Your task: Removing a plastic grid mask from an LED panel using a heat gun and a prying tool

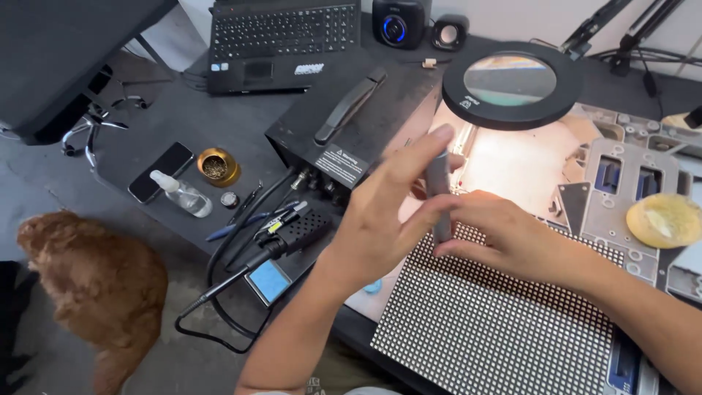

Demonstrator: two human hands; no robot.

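Observation:
A grey pen-shaped tool (438, 192) stands upright over the far edge of a dotted panel of tiny lights (482, 322). My left hand (384, 216) reaches in from below and pinches the tool's upper part with thumb and fingers. My right hand (504, 234) comes from the right and wraps its fingers round the tool's lower end, just above the panel. The tool's tip is hidden by my fingers.
A round black magnifier lamp (512, 84) hangs over the lit mat. A black box with a handle (351, 124), soldering stand (281, 245), brass tin (217, 167), spray bottle (181, 194), phone (159, 172) and laptop (281, 40) lie left. A yellow sponge (664, 219) sits right. A brown furry animal (95, 285) lies on the floor.

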